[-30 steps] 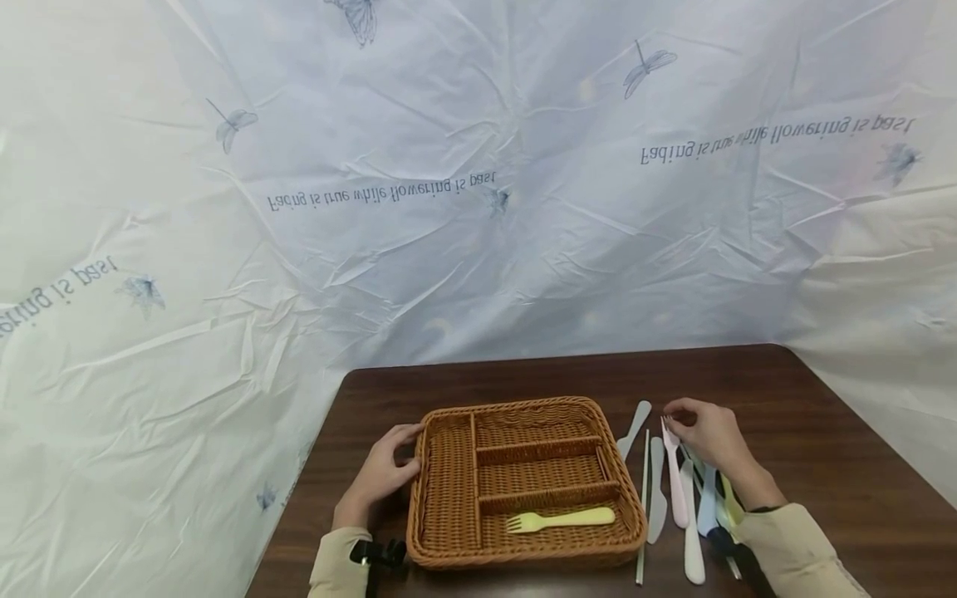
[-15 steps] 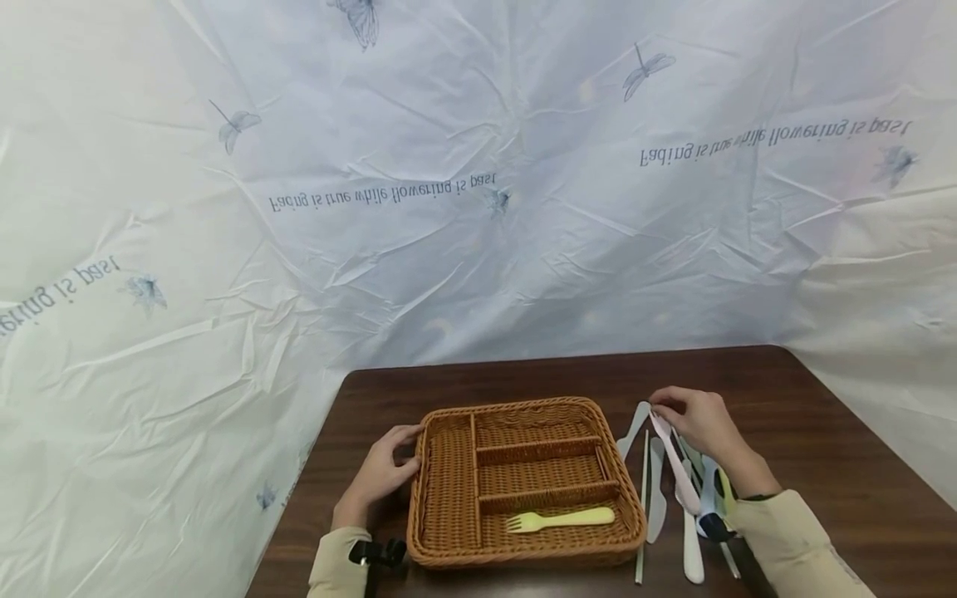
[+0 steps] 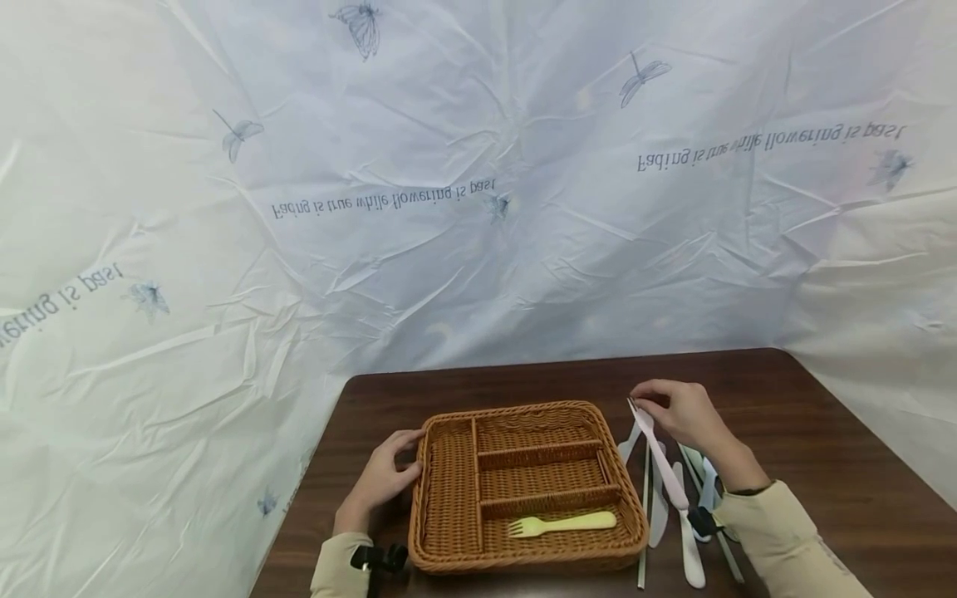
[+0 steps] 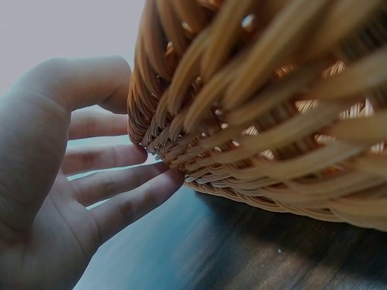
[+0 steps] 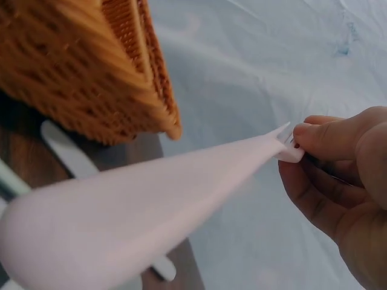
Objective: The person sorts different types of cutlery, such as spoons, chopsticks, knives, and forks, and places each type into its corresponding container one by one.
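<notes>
My right hand (image 3: pixel 689 418) pinches a pale pink fork (image 3: pixel 665 468) by its tines, with thumb and fingertips. Its handle slants down toward me over the other cutlery, and looms large in the right wrist view. Left of it, a brown wicker basket (image 3: pixel 478 482) with several compartments sits on the table. In the front right compartment lies a yellow fork (image 3: pixel 562 523), tines to the left. My left hand (image 3: pixel 385 475) touches the basket's left side; in the left wrist view its fingers (image 4: pixel 130 202) reach fairly straight to the woven wall.
Right of the basket lie a grey-white knife (image 3: pixel 659 507), a white-handled piece of cutlery (image 3: pixel 691 552), a pale chopstick (image 3: pixel 644 531) and a light blue piece (image 3: pixel 708 486). Several overlap. A printed white sheet (image 3: pixel 478 274) hangs behind the dark wooden table (image 3: pixel 815 432).
My right hand has lifted the pink fork from among the cutlery and moved it left toward the basket. My left hand keeps its place at the basket's side.
</notes>
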### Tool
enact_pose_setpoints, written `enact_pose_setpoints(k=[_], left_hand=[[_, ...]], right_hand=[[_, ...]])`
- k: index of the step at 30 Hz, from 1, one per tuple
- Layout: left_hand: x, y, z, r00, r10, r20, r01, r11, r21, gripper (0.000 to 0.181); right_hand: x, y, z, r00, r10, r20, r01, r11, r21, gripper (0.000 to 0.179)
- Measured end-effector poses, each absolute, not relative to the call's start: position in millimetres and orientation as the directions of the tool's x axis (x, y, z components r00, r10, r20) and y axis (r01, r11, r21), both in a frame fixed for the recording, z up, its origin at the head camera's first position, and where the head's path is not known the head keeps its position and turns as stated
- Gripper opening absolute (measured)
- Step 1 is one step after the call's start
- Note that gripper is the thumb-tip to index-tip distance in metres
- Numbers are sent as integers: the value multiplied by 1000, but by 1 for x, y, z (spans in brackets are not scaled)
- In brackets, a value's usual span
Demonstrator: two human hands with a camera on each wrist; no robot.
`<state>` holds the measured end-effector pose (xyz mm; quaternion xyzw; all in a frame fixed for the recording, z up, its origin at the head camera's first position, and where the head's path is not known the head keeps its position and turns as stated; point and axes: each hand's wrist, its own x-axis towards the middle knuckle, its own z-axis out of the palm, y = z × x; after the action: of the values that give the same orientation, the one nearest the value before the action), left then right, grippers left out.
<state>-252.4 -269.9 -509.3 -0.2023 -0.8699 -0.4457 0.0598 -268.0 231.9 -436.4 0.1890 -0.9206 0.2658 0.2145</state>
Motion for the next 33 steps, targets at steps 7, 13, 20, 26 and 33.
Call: enact_pose_setpoints(k=[7, 13, 20, 26, 33], left_hand=[[-236, -260, -485, -914, 313, 257, 391, 512, 765, 51], [-233, -260, -479, -911, 326, 254, 397, 518, 758, 51], [-251, -268, -513, -916, 283, 285, 396, 518, 758, 53], [-251, -272, -516, -910, 288, 298, 409, 502, 762, 52], [-248, -266, -507, -916, 278, 288, 397, 527, 751, 52]], right_hand=[[-268, 221, -427, -814, -268, 515, -511, 752, -416, 14], [-267, 212, -422, -783, -293, 548, -559, 717, -416, 15], [-268, 203, -418, -760, -319, 567, -595, 692, -408, 15], [-268, 195, -414, -745, -331, 579, -621, 660, -422, 16], [-270, 184, -410, -696, -352, 626, -673, 623, -399, 16]])
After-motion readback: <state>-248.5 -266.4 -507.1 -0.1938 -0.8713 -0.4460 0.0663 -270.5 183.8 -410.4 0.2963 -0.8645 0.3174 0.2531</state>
